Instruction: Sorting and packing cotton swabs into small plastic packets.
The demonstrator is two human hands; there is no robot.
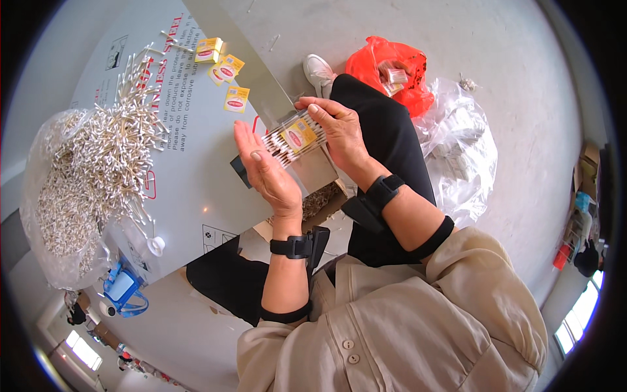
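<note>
Between my two hands I hold a clear flat pack of cotton swabs (277, 149) with a yellow label card (300, 134) on its upper face. My right hand (345, 136) grips the far right end, its thumb along the edge. My left hand (273, 181) presses against the near left end, with fingers long and the palm turned to the pack. The pack is tilted above the table's edge. On the table, a big heap of loose cotton swabs (108, 153) spills from a clear plastic bag (39, 176).
Loose yellow cards (236, 100) and a small stack of cards (208, 50) lie on the grey table (196, 144). A cardboard box (330, 201) stands below my hands. A red plastic bag (366, 65) and a clear bag (467, 150) lie right of my leg. A blue strapped object (124, 287) is near left.
</note>
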